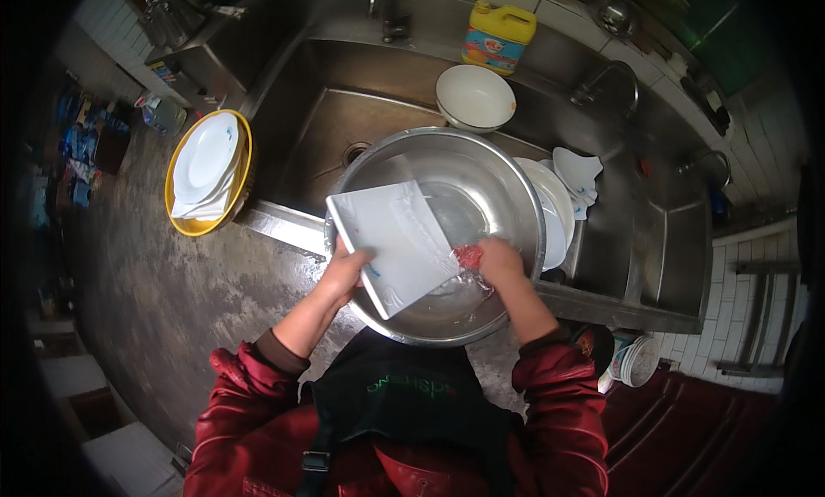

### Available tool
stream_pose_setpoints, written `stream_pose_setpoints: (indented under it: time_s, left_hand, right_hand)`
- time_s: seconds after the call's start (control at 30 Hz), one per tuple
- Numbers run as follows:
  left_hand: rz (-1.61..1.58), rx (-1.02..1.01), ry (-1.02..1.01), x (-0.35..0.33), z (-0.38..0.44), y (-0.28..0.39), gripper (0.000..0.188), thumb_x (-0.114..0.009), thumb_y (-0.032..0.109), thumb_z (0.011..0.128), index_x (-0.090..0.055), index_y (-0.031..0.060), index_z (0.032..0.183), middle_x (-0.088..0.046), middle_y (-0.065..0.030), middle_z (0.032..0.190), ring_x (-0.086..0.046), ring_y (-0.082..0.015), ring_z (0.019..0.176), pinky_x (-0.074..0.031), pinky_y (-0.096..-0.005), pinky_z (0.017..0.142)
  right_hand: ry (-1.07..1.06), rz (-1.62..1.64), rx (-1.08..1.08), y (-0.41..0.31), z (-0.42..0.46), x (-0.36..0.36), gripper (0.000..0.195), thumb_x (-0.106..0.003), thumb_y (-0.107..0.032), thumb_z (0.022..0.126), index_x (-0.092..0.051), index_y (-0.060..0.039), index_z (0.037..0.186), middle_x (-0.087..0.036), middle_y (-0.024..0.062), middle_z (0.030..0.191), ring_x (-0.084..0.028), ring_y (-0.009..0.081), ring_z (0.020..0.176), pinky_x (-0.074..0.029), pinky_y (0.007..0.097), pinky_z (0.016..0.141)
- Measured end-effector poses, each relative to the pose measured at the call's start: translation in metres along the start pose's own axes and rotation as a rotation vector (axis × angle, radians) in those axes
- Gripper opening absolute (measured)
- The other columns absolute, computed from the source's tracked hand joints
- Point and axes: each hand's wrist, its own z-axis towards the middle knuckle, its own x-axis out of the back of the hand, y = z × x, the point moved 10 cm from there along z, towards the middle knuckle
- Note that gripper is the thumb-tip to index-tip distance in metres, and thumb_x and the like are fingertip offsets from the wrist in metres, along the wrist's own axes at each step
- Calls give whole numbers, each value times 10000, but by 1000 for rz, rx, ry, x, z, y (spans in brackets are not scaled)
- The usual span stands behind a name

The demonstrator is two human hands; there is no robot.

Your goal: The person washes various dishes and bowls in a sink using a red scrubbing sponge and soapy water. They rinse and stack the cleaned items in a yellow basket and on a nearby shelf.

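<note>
My left hand (343, 273) grips the left edge of a white rectangular plate (399, 239), its thumb on the upper face. The plate is tilted over a large round metal basin (509, 168) that holds water. A sheet of water runs over the plate's face, and its right corner dips towards the basin. My right hand (501, 262) is closed around a red cloth or scrubber (468, 256), just off the plate's right edge. Splashes show beneath that hand; its fingertips are partly hidden.
The basin rests across the rim of a steel sink (399, 110). Behind it stand a white bowl (475, 96) and a yellow detergent jug (499, 39). Several white dishes (554, 194) lean at its right. A yellow basket (169, 181) at left holds stacked white plates (206, 155).
</note>
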Motion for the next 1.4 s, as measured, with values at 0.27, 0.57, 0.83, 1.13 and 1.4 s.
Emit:
stream_pose_setpoints:
  time_s: [0.27, 0.57, 0.83, 1.13, 1.4]
  left_hand:
    - [-65, -84, 82, -6, 44, -40, 441, -440, 163, 938, -257, 87, 1332, -436, -122, 1234, -464, -200, 1087, -394, -312, 924]
    - [-470, 184, -53, -20, 44, -40, 692, -170, 589, 914, -296, 89, 1375, -396, -111, 1361, -379, -276, 1255, -325, -433, 1027]
    - [-590, 213, 91, -6, 68, -80, 457, -352, 365, 962, -395, 30, 1269, -487, -146, 1231, -505, -276, 1095, -410, -421, 947]
    - [-302, 206, 313, 13, 105, -112, 434, -410, 347, 947, -419, 13, 1224, -531, -127, 1127, -532, -204, 980, -457, -331, 816]
    - [329, -253, 95, -40, 91, -75, 640, -582, 207, 835, -289, 11, 1369, -393, -214, 1325, -398, -270, 1221, -340, -353, 989]
  right_hand:
    - [369, 633, 180, -34, 17, 30, 443, -519, -209, 805, -522, -77, 1228, -458, 182, 1284, -469, 324, 1141, -385, 353, 952]
    - [97, 294, 411, -180, 19, -4, 601, -399, -475, 885, -353, -121, 1369, -177, 151, 1472, -153, 305, 1361, -130, 482, 1082]
    - [-128, 195, 523, -149, -83, -13, 583, -395, -403, 911, -309, -50, 1367, -203, 192, 1450, -182, 337, 1347, -147, 460, 1082]
    - [225, 464, -41, -1, -23, 13, 468, -597, -182, 795, -464, 2, 1205, -518, 200, 1138, -519, 332, 1017, -405, 378, 885]
    - [385, 1192, 35, 25, -51, 75, 303, -612, 5, 757, -565, 8, 1056, -588, -11, 864, -527, 70, 752, -432, 224, 694]
